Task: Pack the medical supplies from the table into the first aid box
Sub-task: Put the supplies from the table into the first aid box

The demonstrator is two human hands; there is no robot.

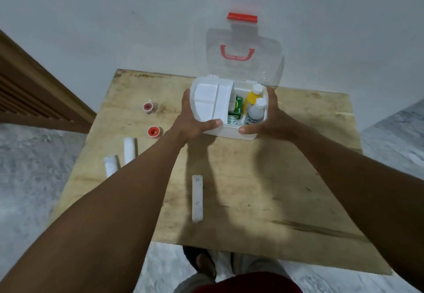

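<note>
At the surface's far edge, the box is gripped at both ends by the left hand and right hand; rigid, light plastic, probably slippery, best held so.

Both your arms reach straight forward, bare to the elbow. Your left hand and right hand curl inward, palms facing each other, thumbs lying across the near side (tips pointing toward one another). The fingers wrap the far sides, seemingly gripping.
</note>
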